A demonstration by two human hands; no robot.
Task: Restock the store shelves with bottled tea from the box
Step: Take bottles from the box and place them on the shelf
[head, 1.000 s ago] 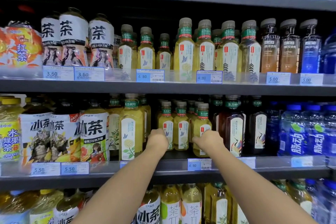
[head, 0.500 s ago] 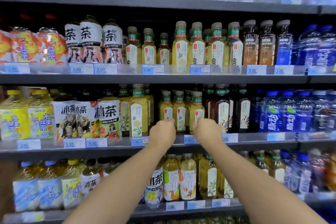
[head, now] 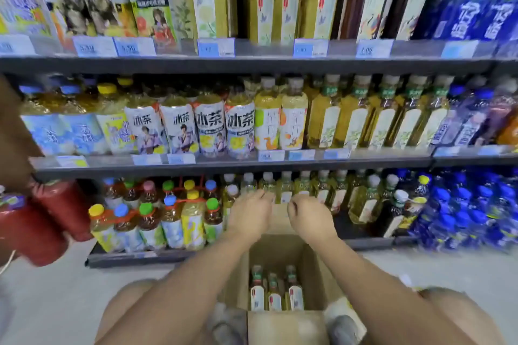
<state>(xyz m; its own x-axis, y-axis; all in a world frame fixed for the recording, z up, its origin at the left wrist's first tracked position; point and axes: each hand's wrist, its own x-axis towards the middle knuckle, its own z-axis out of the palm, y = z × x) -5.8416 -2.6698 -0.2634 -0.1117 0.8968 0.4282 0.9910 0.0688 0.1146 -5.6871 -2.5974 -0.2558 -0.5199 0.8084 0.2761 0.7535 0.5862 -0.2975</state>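
Note:
An open cardboard box [head: 309,263] stands on the floor between my knees, with three yellow tea bottles [head: 276,293] upright inside it. My left hand [head: 249,211] and my right hand [head: 308,216] hover side by side above the box's far flap, in front of the bottom shelf. Both hold nothing and their fingers hang loosely curled. The same kind of tea bottles [head: 288,5] stands in a row on the upper shelf.
Three dark shelves [head: 252,63] are packed with drinks: iced tea bottles [head: 224,126] in the middle, shrink-wrapped multi-packs [head: 157,218] at the bottom left, blue bottles [head: 471,210] at the right. Red bottles [head: 47,218] jut in from the left. Grey floor lies all round the box.
My view has tilted down from the upper shelves to the box on the floor. Both hands have left the tea row on the shelf and dropped to the bottom shelf's height.

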